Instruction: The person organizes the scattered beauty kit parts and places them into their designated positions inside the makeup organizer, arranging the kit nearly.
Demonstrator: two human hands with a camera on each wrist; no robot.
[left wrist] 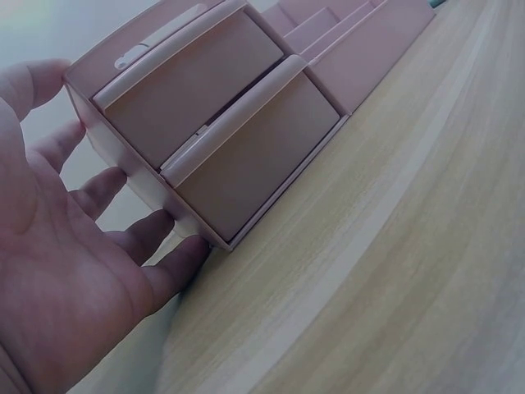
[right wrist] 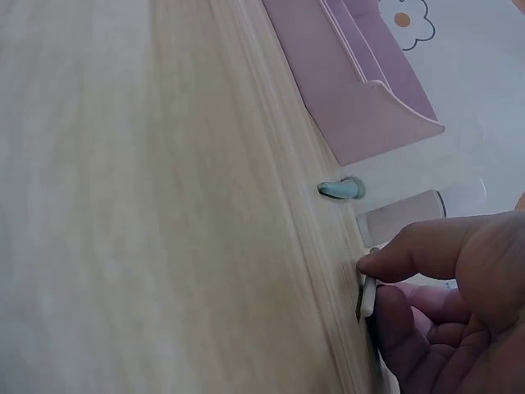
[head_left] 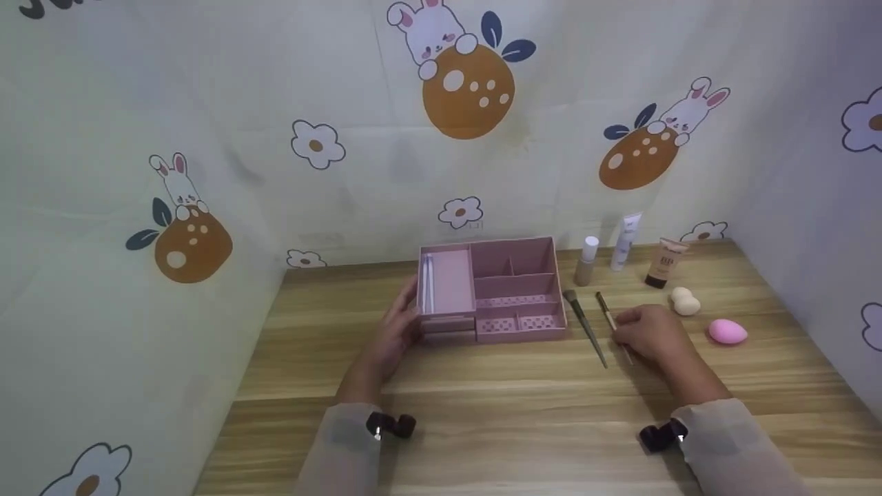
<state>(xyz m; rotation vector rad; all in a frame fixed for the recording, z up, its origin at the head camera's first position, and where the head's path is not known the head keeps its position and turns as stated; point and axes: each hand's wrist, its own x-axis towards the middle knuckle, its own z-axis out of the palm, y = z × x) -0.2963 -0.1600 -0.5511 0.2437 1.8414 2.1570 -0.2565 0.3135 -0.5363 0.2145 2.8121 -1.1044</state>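
A pink desktop organizer (head_left: 451, 279) with compartments and two drawers (left wrist: 246, 148) stands on the table. My left hand (head_left: 394, 337) is at its left side, and in the left wrist view the spread fingertips touch the side wall. To the right of the organizer, my right hand (head_left: 651, 334) pinches a thin makeup brush (head_left: 607, 311) between thumb and fingers, close over the tabletop. Part of its handle is hidden by the fingers. Between that brush and the organizer lies a larger green-handled makeup brush (head_left: 586, 328). Two thin white sticks (head_left: 428, 282) lie in the organizer's top tray.
Behind the brushes stand a small bottle with a white cap (head_left: 586, 262), a white tube (head_left: 626, 241) and a beige BB cream tube (head_left: 665, 263). A cream makeup sponge (head_left: 685, 302) and a pink one (head_left: 727, 332) lie right of my right hand. Patterned cloth (head_left: 372, 186) surrounds the wooden table (head_left: 496, 413).
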